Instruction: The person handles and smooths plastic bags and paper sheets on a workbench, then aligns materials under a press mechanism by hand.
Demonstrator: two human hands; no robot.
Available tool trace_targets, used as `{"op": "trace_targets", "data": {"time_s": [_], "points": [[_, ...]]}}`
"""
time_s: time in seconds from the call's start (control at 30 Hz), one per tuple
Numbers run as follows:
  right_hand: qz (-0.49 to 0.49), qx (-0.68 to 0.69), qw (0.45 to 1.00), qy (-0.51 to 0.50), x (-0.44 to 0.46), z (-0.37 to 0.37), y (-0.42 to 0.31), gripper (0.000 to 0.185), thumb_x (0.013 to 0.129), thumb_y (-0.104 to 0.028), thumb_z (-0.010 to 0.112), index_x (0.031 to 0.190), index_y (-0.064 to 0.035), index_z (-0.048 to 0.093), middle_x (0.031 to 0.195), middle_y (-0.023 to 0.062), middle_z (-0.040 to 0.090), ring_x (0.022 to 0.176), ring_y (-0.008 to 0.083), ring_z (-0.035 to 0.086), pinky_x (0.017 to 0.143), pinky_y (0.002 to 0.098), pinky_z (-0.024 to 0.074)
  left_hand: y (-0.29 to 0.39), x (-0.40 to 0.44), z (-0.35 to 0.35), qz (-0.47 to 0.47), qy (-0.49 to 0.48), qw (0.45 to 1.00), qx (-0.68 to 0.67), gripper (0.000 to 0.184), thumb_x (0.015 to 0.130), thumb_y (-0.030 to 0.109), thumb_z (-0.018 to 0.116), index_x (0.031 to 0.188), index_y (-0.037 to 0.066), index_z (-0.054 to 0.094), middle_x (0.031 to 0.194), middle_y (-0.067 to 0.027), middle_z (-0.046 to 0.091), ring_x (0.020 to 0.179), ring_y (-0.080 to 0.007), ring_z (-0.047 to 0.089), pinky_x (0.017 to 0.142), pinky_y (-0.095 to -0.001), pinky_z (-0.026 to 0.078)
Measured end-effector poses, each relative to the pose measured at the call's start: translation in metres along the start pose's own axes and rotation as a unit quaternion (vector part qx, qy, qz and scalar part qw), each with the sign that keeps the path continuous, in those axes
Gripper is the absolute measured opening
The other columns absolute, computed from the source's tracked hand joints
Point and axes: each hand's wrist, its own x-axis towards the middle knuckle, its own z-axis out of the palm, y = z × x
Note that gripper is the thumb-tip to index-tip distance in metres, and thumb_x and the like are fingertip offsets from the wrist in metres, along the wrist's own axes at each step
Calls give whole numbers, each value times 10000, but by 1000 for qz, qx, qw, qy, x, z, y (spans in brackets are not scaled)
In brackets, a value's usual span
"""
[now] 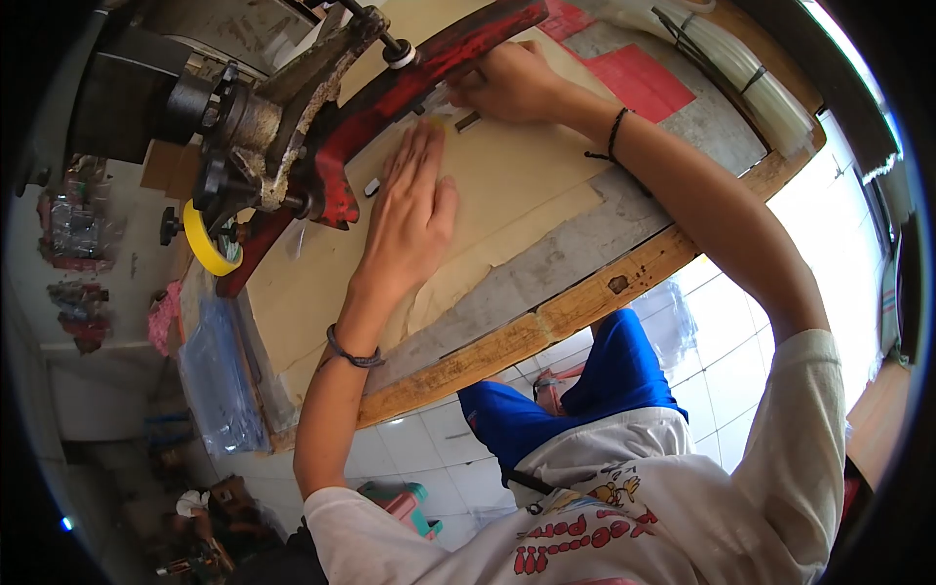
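Observation:
My left hand (414, 200) lies flat with its fingers stretched out on the tan sheet (526, 190) that covers the bench. Its fingertips reach toward the red metal bar (390, 102) of a machine. Beside that bar, my right hand (512, 83) is bent with its fingers curled inward; whatever they pinch, if anything, is hidden. Close to the fingers of both hands are a small dark strip (468, 122) and a bit of clear plastic. A small white-and-black piece (371, 186) rests left of my left hand.
A worn metal clamp assembly (258, 127) stands over the bench, with a yellow tape roll (207, 244) hanging from it. Clear plastic tubing (751, 83) lies at the back right, near a red patch (639, 83). The wooden bench edge (531, 331) runs before me. Plastic sheeting (219, 380) hangs at left.

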Motion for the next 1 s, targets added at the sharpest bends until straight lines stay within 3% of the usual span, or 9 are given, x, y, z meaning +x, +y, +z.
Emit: {"op": "trace_targets", "data": {"time_s": [0.27,0.47,0.67,0.87,1.0], "points": [[-5,-2,1000,-6,0,-3,0,345,877,-386,710,1178,-224,757,1158,11,738,1188,225,607,1067,472,311,0,5,2,10,-7,999,36,593,993,192,430,1533,-40,347,1601,-286,314,1497,-436,283,1232,-508,211],[-13,18,1000,-17,2,-4,1,348,875,-365,703,1187,-222,757,1182,13,731,1230,238,579,1065,486,324,1,15,7,-31,-20,999,19,648,1005,216,396,1575,-50,241,1628,-271,267,1519,-396,257,1256,-496,162],[-20,-22,999,-20,0,-9,-1,409,846,-415,725,1200,-210,747,1214,35,711,1282,282,532,1030,526,368,4,24,9,-61,-15,998,10,650,1015,231,353,1583,-54,216,1650,-250,233,1537,-366,229,1270,-478,125],[10,-37,999,-35,0,-11,-5,448,817,-439,743,1210,-226,744,1285,39,678,1343,328,438,1075,517,356,3,27,9,-55,-20,998,23,646,1018,248,340,1580,-52,237,1654,-251,223,1547,-345,211,1272,-467,119],[20,-53,998,-36,3,-9,-6,440,824,-416,736,1238,-266,747,1319,37,648,1278,311,487,1071,461,336,1,27,8,-56,-32,997,34,652,1015,228,360,1606,-2,211,1677,-198,215,1562,-323,186,1272,-418,120]]}}
